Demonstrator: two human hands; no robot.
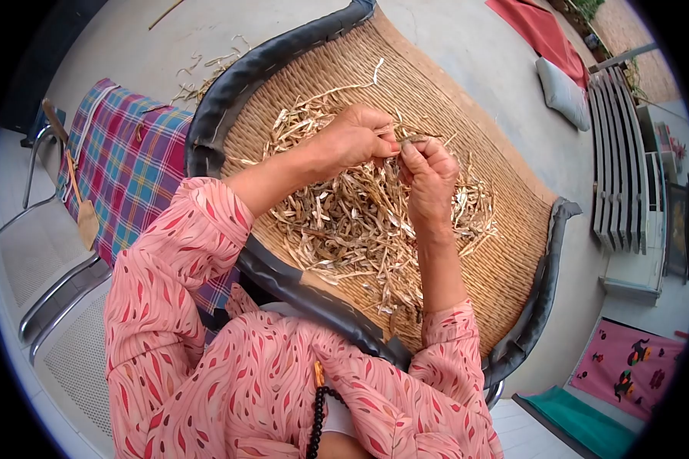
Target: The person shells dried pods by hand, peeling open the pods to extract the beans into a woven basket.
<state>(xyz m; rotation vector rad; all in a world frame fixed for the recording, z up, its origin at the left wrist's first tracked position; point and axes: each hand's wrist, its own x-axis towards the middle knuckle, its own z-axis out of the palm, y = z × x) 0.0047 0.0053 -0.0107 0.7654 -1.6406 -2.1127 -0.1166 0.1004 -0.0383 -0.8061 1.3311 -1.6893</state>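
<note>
My left hand [354, 139] is closed in a pinch, its fingertips meeting those of my right hand above the pile. My right hand [430, 174] is closed too, with thumb and finger on a small greyish dried pod [416, 139]. The left fingertips seem to grip the same pod's other end, though they partly hide it. Beneath both hands lies a heap of dry, straw-coloured pods and husks [352, 222], some of them dark. The heap rests on a large woven reed winnowing tray [505, 237] with a black wrapped rim.
To the left are a plaid cloth [122, 161], a wooden paddle [88, 222] and perforated metal chairs [76, 367]. Loose husks [207, 80] lie on the floor beyond the tray. A pale cushion [563, 93], a red cloth [540, 34] and a slatted bench [618, 161] are at the right.
</note>
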